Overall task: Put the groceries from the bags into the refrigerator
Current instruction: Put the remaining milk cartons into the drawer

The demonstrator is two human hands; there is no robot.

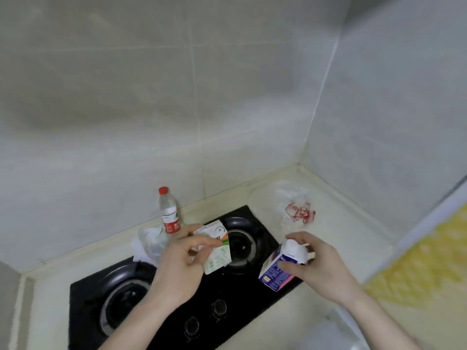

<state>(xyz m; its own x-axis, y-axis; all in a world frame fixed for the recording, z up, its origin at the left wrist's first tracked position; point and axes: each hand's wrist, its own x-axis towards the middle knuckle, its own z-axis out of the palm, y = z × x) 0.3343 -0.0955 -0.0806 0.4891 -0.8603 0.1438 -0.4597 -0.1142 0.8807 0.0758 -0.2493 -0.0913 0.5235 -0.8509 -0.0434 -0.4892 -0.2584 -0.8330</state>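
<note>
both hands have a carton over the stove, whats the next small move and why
Probably carry both cartons away from the stove toward the refrigerator, which is not in view. The left hand already holds the green and white carton, and the right hand has a grip on the blue carton. Both are lifted clear, so nothing more needs picking up first.

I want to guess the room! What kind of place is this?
Most likely a home kitchen. A black two-burner gas stove is set into a pale countertop in a tiled corner, and a water bottle stands by the wall. The hands hold small grocery cartons over the stove.
</note>
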